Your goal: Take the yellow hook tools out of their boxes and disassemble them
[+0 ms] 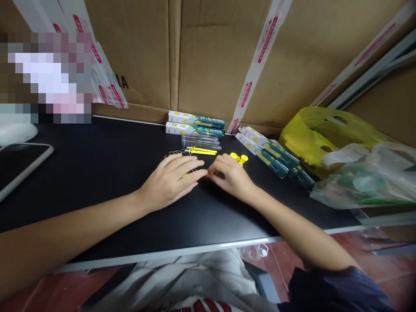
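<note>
My left hand (173, 177) lies low over the black tabletop with its fingers stretched out and slightly apart. A bit of yellow shows beneath it, mostly hidden. Close beside it, my right hand (232, 175) has thumb and fingers pinched together; what is between them is too hidden to name. The fingertips of both hands nearly meet. Just beyond the left fingers lie thin yellow rods (204, 151) with metal ends, and wire hooks (172, 154). Clear plastic tubes (201, 142) rest behind these. Yellow knob-shaped pieces (242, 159) are behind my right hand.
Printed slim boxes (195, 129) are stacked at the back, with more boxes (263, 151) at right. A yellow plastic bag (302, 130) and a clear bag (364, 182) stand far right. A phone (24, 162) lies left. Cardboard (211, 56) walls the back.
</note>
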Action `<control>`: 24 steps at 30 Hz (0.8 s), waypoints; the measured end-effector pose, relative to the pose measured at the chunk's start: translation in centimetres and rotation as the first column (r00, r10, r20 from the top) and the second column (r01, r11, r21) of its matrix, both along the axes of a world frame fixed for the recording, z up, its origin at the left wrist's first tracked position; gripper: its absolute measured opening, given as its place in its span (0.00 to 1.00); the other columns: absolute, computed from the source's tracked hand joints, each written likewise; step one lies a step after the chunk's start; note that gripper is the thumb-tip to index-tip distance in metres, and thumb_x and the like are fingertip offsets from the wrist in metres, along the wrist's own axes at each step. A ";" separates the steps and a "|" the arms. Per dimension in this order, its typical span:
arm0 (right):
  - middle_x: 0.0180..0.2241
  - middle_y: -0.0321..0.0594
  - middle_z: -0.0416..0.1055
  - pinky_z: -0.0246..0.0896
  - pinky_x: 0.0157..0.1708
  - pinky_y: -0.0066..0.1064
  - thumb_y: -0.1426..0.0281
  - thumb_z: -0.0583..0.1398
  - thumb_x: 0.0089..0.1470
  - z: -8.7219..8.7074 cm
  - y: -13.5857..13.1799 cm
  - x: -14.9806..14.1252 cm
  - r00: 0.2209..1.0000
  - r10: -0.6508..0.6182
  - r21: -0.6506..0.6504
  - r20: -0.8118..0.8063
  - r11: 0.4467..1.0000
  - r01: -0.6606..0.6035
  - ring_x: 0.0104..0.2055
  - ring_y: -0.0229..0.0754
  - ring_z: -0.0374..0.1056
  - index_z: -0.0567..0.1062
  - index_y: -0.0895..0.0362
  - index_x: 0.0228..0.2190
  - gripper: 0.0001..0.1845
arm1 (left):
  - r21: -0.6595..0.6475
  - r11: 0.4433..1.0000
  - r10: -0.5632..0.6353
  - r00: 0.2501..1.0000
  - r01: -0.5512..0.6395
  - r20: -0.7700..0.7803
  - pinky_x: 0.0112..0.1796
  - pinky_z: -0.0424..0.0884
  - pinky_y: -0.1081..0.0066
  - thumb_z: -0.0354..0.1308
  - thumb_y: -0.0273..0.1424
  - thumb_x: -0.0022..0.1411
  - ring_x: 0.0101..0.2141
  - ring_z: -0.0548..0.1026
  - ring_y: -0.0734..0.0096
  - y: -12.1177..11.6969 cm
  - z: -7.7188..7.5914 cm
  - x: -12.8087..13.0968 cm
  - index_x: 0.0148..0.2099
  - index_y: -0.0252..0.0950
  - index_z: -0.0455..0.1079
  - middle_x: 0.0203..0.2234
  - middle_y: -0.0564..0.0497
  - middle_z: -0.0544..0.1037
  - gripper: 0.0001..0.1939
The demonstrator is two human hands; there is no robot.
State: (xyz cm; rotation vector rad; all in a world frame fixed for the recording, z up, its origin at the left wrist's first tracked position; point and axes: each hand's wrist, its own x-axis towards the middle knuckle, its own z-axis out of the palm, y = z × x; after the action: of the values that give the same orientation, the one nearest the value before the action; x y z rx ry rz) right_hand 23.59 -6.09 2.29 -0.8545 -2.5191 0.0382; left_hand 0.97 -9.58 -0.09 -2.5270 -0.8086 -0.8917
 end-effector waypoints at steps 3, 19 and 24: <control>0.25 0.37 0.68 0.54 0.31 0.30 0.71 0.60 0.55 0.0 1.6 0.7 0.981 -0.168 0.028 -0.094 0.985 0.171 0.30 0.40 0.60 0.71 0.57 0.26 0.06 | -0.016 0.995 -0.099 0.994 0.098 -0.037 0.56 0.60 0.57 0.52 0.28 0.65 0.55 0.67 0.60 -0.1 -0.1 0.1 0.55 0.36 0.66 0.54 0.45 0.71 0.17; 0.32 0.43 0.72 0.51 0.35 0.33 0.70 0.57 0.56 -0.5 6.7 0.5 0.886 -0.376 0.224 0.270 0.920 0.322 0.37 0.45 0.61 0.74 0.57 0.32 0.06 | -0.075 0.971 -0.228 0.973 0.226 -0.019 0.46 0.68 0.67 0.50 0.31 0.66 0.33 0.77 0.73 0.2 -1.2 0.4 0.35 0.36 0.74 0.33 0.53 0.81 0.13; 0.34 0.45 0.72 0.53 0.37 0.35 0.70 0.57 0.56 -0.3 6.8 0.2 0.873 -0.395 0.229 0.286 0.913 0.339 0.39 0.47 0.62 0.76 0.58 0.36 0.09 | -0.078 0.970 -0.233 0.972 0.231 -0.017 0.46 0.68 0.68 0.49 0.31 0.67 0.33 0.77 0.73 0.1 -1.1 0.5 0.35 0.36 0.74 0.33 0.52 0.81 0.14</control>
State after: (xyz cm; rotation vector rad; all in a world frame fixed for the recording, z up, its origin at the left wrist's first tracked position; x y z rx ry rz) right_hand 23.79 0.73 1.94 -1.3468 -2.5537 -0.4787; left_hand 1.42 -9.43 -1.18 -2.7354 -0.5549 -0.9122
